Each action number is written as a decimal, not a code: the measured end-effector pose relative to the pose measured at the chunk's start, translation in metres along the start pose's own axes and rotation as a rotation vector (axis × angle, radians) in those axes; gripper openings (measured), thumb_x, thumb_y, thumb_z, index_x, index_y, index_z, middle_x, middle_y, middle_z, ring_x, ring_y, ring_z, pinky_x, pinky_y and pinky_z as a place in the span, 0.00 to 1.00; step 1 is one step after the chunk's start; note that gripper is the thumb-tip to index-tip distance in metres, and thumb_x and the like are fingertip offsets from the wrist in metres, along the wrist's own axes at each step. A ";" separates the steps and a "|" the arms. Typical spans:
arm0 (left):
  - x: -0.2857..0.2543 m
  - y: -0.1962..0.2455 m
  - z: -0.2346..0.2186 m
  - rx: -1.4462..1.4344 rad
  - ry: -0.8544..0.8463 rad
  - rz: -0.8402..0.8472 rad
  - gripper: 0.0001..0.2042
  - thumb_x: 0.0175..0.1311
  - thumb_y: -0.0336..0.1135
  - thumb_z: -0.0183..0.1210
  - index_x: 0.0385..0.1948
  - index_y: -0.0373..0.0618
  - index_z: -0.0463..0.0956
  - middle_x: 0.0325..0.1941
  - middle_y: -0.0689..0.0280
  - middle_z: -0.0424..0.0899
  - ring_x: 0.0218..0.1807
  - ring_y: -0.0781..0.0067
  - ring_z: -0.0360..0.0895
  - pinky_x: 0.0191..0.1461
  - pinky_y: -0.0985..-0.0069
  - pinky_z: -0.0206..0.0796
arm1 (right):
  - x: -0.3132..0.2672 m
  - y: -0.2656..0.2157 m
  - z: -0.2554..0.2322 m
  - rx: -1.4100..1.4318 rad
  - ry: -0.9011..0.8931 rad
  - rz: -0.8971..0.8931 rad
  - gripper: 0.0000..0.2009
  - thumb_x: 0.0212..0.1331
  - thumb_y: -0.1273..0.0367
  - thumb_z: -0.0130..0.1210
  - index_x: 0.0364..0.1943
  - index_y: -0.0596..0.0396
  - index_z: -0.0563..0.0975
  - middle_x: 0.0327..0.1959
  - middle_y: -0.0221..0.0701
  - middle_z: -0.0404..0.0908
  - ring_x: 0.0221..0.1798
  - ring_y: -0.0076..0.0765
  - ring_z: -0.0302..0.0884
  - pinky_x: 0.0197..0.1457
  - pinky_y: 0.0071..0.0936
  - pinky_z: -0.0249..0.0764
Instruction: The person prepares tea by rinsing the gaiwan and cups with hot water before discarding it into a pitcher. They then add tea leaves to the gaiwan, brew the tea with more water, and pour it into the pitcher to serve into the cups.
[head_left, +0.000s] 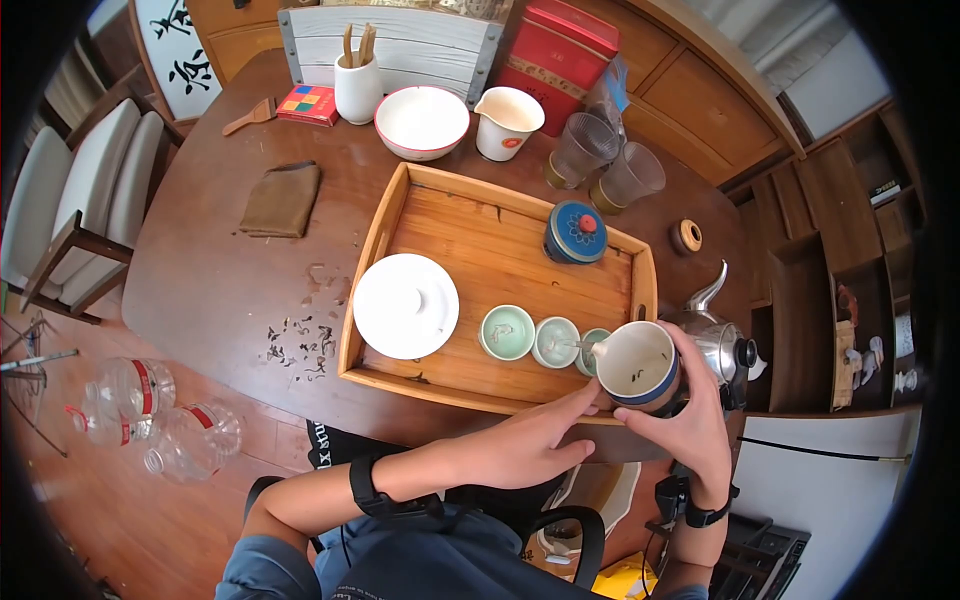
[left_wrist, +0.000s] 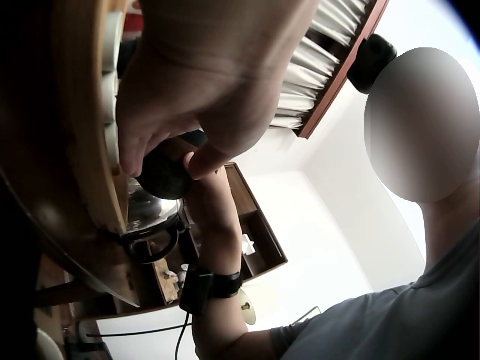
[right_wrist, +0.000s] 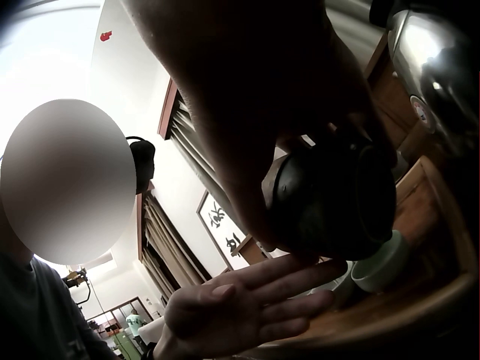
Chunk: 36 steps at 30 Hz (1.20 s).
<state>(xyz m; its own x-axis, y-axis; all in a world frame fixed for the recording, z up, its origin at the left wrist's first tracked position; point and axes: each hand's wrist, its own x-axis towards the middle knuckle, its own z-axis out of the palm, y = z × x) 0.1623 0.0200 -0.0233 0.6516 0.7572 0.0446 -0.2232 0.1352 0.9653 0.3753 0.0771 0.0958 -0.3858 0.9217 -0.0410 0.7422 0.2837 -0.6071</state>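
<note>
My right hand (head_left: 697, 425) grips a spouted tea pitcher (head_left: 640, 362), pale inside with a blue band and a dark outside. A few dark leaf bits lie inside it. The pitcher tilts left, its spout over the row of small pale green cups (head_left: 507, 333) near the tray's front edge. My left hand (head_left: 535, 440) reaches across with straight fingers, fingertips right at the pitcher's lower side; the right wrist view shows its palm (right_wrist: 217, 319) below the dark base (right_wrist: 337, 202). A white knobbed lid (head_left: 405, 300) sits on the tray's left part.
The raised-edge wooden tray (head_left: 470, 225) also bears a blue jar (head_left: 576, 235) with a red knob. A steel kettle (head_left: 715, 345) stands close right of the pitcher. Behind are glasses (head_left: 630, 178), a white pitcher (head_left: 505, 125) and a bowl (head_left: 422, 122). Wet leaves (head_left: 300, 345) lie left.
</note>
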 end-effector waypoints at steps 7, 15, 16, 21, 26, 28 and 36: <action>-0.003 0.016 0.001 0.080 0.010 0.056 0.43 0.80 0.29 0.55 0.85 0.41 0.31 0.87 0.48 0.54 0.83 0.57 0.62 0.81 0.64 0.62 | -0.017 0.024 0.008 0.358 0.092 0.108 0.49 0.42 0.70 0.82 0.73 0.54 0.65 0.66 0.37 0.76 0.70 0.38 0.75 0.76 0.39 0.70; 0.010 0.010 0.010 0.139 -0.011 0.130 0.42 0.77 0.34 0.57 0.83 0.31 0.37 0.86 0.37 0.49 0.86 0.41 0.53 0.86 0.59 0.51 | -0.038 0.034 0.008 0.401 0.167 0.174 0.50 0.42 0.71 0.82 0.73 0.54 0.64 0.67 0.37 0.75 0.71 0.37 0.74 0.77 0.39 0.70; 0.012 0.008 0.011 0.138 -0.019 0.131 0.42 0.77 0.34 0.57 0.83 0.30 0.37 0.86 0.37 0.50 0.86 0.41 0.54 0.86 0.59 0.51 | -0.039 0.035 0.006 0.375 0.168 0.175 0.49 0.42 0.71 0.82 0.73 0.54 0.64 0.66 0.37 0.75 0.70 0.37 0.75 0.76 0.39 0.70; 0.019 0.007 0.012 0.084 -0.059 0.074 0.41 0.77 0.36 0.57 0.82 0.28 0.40 0.85 0.36 0.52 0.84 0.40 0.57 0.85 0.59 0.52 | -0.043 0.029 0.002 0.198 0.183 0.188 0.48 0.42 0.70 0.82 0.72 0.57 0.67 0.64 0.42 0.79 0.67 0.41 0.79 0.73 0.40 0.73; 0.023 -0.006 0.013 0.164 -0.079 0.027 0.43 0.79 0.32 0.56 0.86 0.46 0.33 0.82 0.49 0.66 0.76 0.56 0.71 0.62 0.68 0.74 | -0.040 0.024 -0.004 0.075 0.155 0.182 0.47 0.39 0.68 0.83 0.70 0.60 0.71 0.63 0.45 0.81 0.66 0.48 0.81 0.73 0.41 0.73; 0.024 -0.005 0.013 0.166 -0.087 0.002 0.43 0.80 0.32 0.56 0.86 0.47 0.34 0.81 0.49 0.68 0.74 0.56 0.73 0.59 0.69 0.75 | -0.040 0.025 -0.006 0.034 0.152 0.160 0.47 0.39 0.68 0.83 0.70 0.61 0.71 0.64 0.46 0.81 0.67 0.50 0.81 0.73 0.42 0.73; 0.027 0.004 0.013 0.113 -0.109 -0.024 0.40 0.79 0.36 0.56 0.83 0.33 0.41 0.80 0.39 0.65 0.75 0.46 0.72 0.70 0.63 0.69 | -0.040 0.019 -0.012 -0.026 0.141 0.142 0.47 0.39 0.68 0.83 0.70 0.61 0.72 0.64 0.46 0.80 0.67 0.53 0.81 0.73 0.43 0.74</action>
<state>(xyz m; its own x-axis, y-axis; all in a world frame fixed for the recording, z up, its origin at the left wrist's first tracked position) 0.1884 0.0328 -0.0148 0.7321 0.6799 0.0427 -0.1277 0.0755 0.9889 0.4115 0.0487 0.0949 -0.1966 0.9804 -0.0123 0.7984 0.1529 -0.5824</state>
